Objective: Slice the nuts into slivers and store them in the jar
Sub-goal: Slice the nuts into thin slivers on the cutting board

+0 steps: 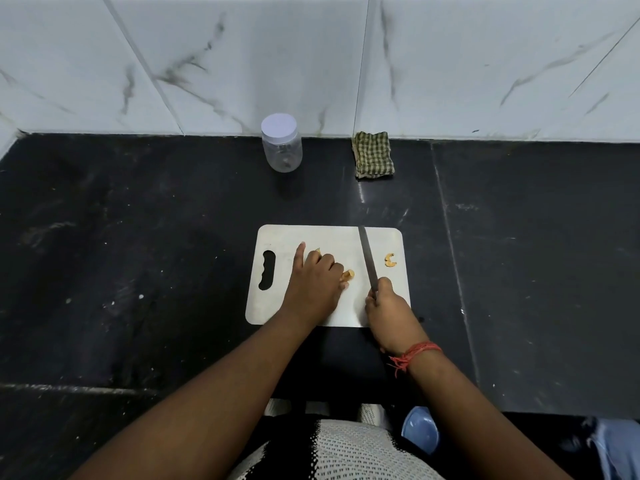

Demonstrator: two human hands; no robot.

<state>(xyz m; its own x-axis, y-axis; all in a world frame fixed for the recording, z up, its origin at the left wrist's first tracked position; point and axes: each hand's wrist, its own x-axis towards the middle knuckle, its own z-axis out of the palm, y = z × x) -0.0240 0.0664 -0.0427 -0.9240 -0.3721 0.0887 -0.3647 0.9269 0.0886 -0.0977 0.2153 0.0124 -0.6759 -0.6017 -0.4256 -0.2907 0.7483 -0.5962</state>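
Dark stone counter (138,237) carries a white cutting board (277,237). On it the left hand (313,282) pinches a nut (348,274), forefinger stretched out. The right hand (386,306) grips the knife (367,258); another nut piece (390,260) lies beyond. Behind, the jar (281,143) stands capped and looks empty, so slicing seems barely begun.

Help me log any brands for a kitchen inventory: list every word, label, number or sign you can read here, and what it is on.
None can be read.
Jar: clear body and plain pale lid, no label visible.
Cutting board: bare white, no print.
Knife: no marking visible on the blade.
Checked cloth: pattern only, no text.
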